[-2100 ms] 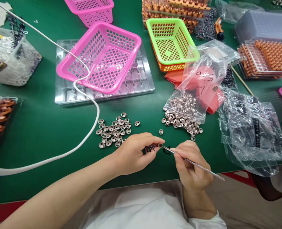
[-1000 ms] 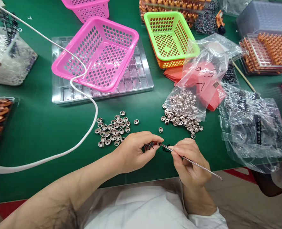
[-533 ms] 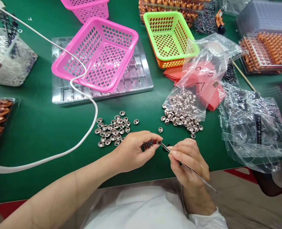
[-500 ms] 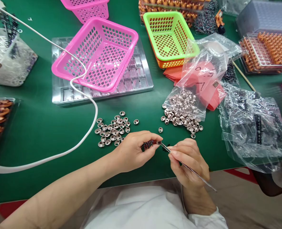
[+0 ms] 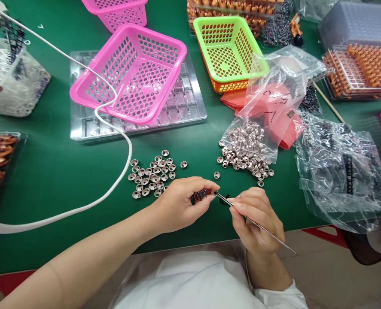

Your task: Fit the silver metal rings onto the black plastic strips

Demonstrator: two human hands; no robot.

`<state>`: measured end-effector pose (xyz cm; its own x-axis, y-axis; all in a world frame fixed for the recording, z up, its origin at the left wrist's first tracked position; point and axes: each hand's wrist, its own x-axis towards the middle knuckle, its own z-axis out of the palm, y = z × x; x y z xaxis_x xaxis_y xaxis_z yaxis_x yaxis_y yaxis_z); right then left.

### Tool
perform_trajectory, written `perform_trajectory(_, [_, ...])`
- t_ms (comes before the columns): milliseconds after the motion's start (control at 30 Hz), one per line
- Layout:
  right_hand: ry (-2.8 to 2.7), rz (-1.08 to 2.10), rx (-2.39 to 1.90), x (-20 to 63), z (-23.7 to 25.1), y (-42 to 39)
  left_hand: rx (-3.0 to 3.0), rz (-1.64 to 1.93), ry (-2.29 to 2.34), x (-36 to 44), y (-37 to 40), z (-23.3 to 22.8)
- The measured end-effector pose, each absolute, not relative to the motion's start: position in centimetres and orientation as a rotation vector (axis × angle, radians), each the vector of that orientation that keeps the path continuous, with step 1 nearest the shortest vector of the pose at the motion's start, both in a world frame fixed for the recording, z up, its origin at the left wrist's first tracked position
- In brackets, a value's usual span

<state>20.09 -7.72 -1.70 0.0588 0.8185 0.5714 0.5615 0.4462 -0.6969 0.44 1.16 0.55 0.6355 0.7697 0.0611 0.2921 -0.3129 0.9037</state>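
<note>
My left hand (image 5: 185, 201) pinches a small silvery metal cup (image 5: 214, 192) between thumb and forefinger. Tucked in its curled fingers is a strip of small black parts (image 5: 199, 196), partly hidden. In my right hand (image 5: 259, 219) is a slim metal tool like tweezers (image 5: 257, 224), held like a pen, its tip touching the cup. Tiny black bits (image 5: 224, 199) lie on the table below the tip. Left of my hands is a loose group of similar metal cups (image 5: 151, 176); a larger heap of cups (image 5: 246, 148) spills from a clear bag (image 5: 257, 116).
A pink basket (image 5: 167, 47) rests on a clear plastic tray (image 5: 193, 86), crossed by a white cable (image 5: 129, 159). Behind the heap stands a green basket (image 5: 209, 21). At right lies a plastic bag of black parts (image 5: 322, 180); trays of orange parts (image 5: 373, 64) are farther back.
My right hand has shifted slightly right, and the back end of the tool has swung a little up and right. My left hand stays nearly still around the cup.
</note>
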Motion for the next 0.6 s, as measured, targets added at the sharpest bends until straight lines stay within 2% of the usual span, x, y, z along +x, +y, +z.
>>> perform_trajectory(600, [-1.671, 0.302, -1.222, 19.99, -1.39, -7.72, 1.937, 0.662, 0.809, 0.46, 1.13, 0.34])
